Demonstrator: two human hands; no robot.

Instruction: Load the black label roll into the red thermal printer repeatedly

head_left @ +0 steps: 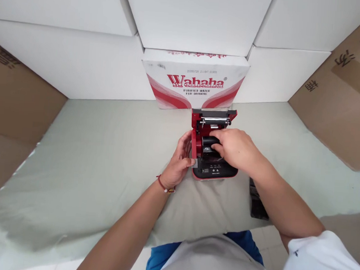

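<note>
A small red and black printer (212,170) sits on the pale green tabletop (105,146), its lid (213,116) flipped open toward the back. My left hand (178,161) grips the printer's left side, fingers curled against the red casing. Inside the open bay lies a black roll (209,140), and my right hand (233,149) reaches in from the right with its fingers closed on it. The hand hides most of the bay.
A white and red Wahaha water carton (196,80) stands right behind the printer, among plain white boxes (80,62). Brown cardboard boxes flank the table at left (12,98) and right (343,93). A dark flat object (257,200) lies under my right forearm.
</note>
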